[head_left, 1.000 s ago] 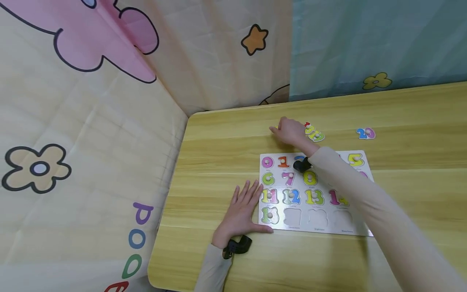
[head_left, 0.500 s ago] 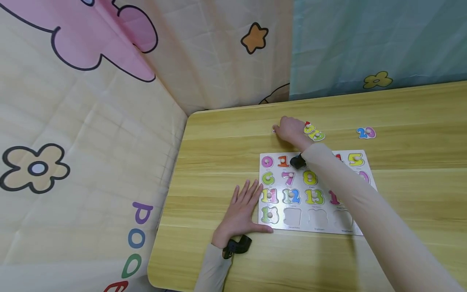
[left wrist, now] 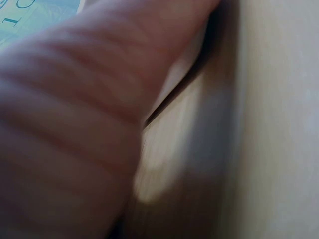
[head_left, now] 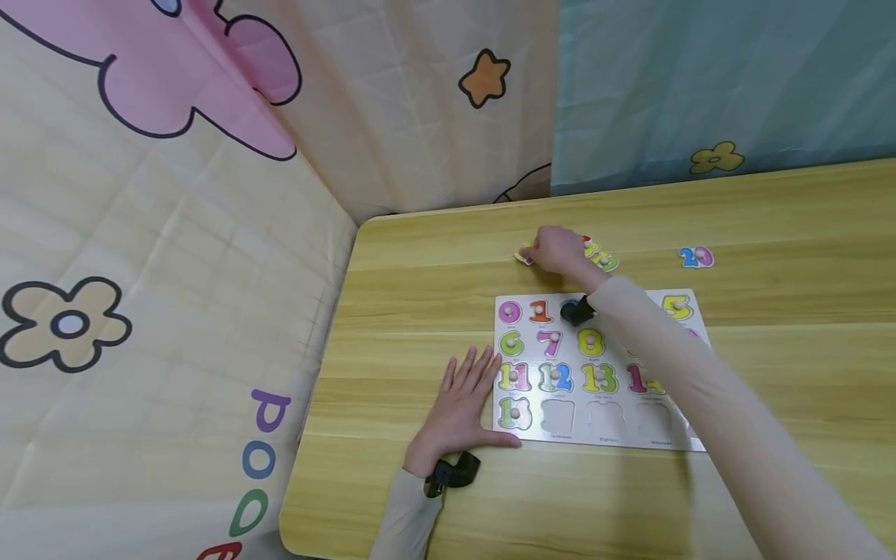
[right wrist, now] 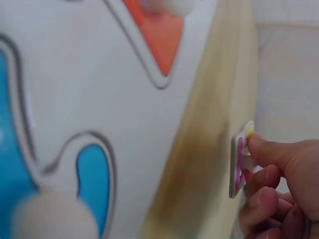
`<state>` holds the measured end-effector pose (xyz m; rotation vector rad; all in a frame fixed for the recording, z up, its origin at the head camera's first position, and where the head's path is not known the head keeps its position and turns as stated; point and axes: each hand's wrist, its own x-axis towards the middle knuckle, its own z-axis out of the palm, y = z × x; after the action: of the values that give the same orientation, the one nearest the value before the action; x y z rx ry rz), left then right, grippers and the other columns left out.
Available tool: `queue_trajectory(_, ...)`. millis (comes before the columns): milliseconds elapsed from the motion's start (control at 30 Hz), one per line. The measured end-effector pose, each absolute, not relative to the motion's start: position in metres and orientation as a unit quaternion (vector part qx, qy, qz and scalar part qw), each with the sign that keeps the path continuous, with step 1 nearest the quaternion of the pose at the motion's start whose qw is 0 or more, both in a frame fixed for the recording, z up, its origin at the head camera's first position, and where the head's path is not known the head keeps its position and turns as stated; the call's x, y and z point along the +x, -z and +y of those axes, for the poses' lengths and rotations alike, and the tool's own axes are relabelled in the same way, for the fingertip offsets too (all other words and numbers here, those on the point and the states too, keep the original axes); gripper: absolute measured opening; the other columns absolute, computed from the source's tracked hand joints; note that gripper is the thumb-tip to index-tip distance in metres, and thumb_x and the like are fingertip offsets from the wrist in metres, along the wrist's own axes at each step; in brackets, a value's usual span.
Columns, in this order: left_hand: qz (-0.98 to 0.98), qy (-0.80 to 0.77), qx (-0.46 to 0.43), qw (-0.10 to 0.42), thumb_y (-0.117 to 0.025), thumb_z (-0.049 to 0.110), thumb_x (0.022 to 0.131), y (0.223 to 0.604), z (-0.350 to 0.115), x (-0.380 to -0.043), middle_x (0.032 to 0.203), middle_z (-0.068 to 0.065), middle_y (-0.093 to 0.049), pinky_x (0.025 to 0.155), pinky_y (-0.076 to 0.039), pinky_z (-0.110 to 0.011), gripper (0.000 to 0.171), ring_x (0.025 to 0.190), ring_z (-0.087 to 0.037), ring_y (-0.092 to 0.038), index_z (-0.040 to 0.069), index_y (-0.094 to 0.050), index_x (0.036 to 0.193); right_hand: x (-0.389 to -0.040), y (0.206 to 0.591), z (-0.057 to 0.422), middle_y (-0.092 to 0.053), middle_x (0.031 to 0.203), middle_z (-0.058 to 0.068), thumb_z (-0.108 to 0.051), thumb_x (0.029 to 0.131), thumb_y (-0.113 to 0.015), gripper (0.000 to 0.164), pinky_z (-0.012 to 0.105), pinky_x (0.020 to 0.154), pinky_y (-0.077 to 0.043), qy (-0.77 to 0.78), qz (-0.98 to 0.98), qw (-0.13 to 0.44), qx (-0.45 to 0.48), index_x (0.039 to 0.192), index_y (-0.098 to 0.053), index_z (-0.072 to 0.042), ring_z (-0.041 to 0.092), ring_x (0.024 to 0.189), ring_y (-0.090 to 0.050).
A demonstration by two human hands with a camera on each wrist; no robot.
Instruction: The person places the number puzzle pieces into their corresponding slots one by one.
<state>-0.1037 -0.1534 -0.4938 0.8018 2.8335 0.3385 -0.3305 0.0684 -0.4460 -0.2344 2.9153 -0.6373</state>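
In the head view my right hand (head_left: 558, 250) is beyond the far edge of a white number puzzle board (head_left: 574, 364). It pinches a yellow and pink number piece (head_left: 523, 255). The right wrist view shows the thumb and fingers on the knob of that piece (right wrist: 239, 162); whether it touches the table is unclear. My left hand (head_left: 453, 412) rests with spread fingers at the board's left edge, thumb along the near corner. Number pieces fill the upper rows; several recesses (head_left: 606, 420) in the bottom row are bare. The right forearm hides part of the board.
Just right of the right hand lie overlapping number pieces (head_left: 602, 258), partly hidden by it. Farther right on the wooden table (head_left: 392, 327) is a blue and purple 20 piece (head_left: 696, 257). Printed curtains (head_left: 420, 117) hang along the table's far and left sides.
The right hand stays near the same spot with small shifts. More of the yellow and pink piece now shows beside the thumb. The left hand has not moved.
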Motion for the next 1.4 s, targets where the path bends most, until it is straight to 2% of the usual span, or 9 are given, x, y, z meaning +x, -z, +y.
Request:
queue_trajectory(133,0.952,-0.115,0.269,0.087,-0.066,0.075,0.066,0.495,-0.154,-0.103,0.159,-0.003,0.001,0.113,0.008,-0.044,0.123,0.143,-0.022,0.010,0.015,-0.004,0.154,-0.311,0.434,0.077,-0.057,0.065,0.002,-0.039,0.089,-0.065,0.034,0.030,0.049,-0.035,0.239,0.960,0.085,-0.117,0.074,-0.064,-0.009,0.020,0.059,-0.049)
queue_trajectory(233,0.952,-0.112,0.272,0.085,-0.065,0.075,0.066,0.495,-0.155,-0.102,0.159,-0.004,0.001,0.113,0.008,-0.045,0.123,0.143,-0.022,0.009,0.015,-0.003,0.154,-0.287,0.427,0.084,-0.060,0.066,0.001,-0.038,0.086,-0.070,0.031,0.029,0.048,-0.037,0.244,0.951,0.097,-0.163,0.074,-0.065,-0.009,0.018,0.057,-0.050)
queue_trajectory(467,0.951,-0.115,0.277,0.074,-0.065,0.075,0.066,0.494,-0.156,-0.102,0.159,-0.004,0.001,0.113,0.006,-0.047,0.123,0.143,-0.024,0.008,0.014,-0.004,0.154,-0.215,0.419,0.090,-0.052,0.060,-0.006,-0.038,0.079,-0.076,0.030,0.026,0.046,-0.032,0.204,0.928,0.116,-0.289,0.065,-0.059,-0.017,0.013,0.054,-0.046)
queue_trajectory(733,0.950,-0.112,0.280,0.075,-0.064,0.076,0.066,0.496,-0.155,-0.105,0.159,-0.004,0.002,0.113,0.007,-0.046,0.123,0.143,-0.023,0.009,0.015,-0.002,0.154,-0.155,0.431,0.094,-0.046,0.056,-0.011,-0.037,0.076,-0.079,0.034,0.026,0.049,-0.032,0.203,0.906,0.167,-0.333,0.062,-0.053,-0.021,0.009,0.053,-0.043)
queue_trajectory(1167,0.951,-0.120,0.275,0.078,-0.066,0.074,0.066,0.496,-0.154,-0.106,0.159,-0.003,0.002,0.113,0.008,-0.045,0.124,0.143,-0.023,0.009,0.015,-0.002,0.154,-0.133,0.447,0.094,-0.041,0.053,-0.012,-0.032,0.075,-0.081,0.036,0.024,0.048,-0.030,0.210,0.903,0.155,-0.340,0.061,-0.049,-0.021,0.005,0.050,-0.039)
queue_trajectory(1400,0.950,-0.122,0.276,0.076,-0.067,0.074,0.066,0.497,-0.154,-0.106,0.159,-0.003,0.001,0.113,0.008,-0.045,0.123,0.143,-0.022,0.009,0.015,-0.004,0.154,-0.133,0.447,0.093,-0.043,0.055,-0.011,-0.032,0.075,-0.080,0.034,0.024,0.049,-0.032,0.201,0.902,0.189,-0.332,0.063,-0.050,-0.021,0.007,0.052,-0.041)
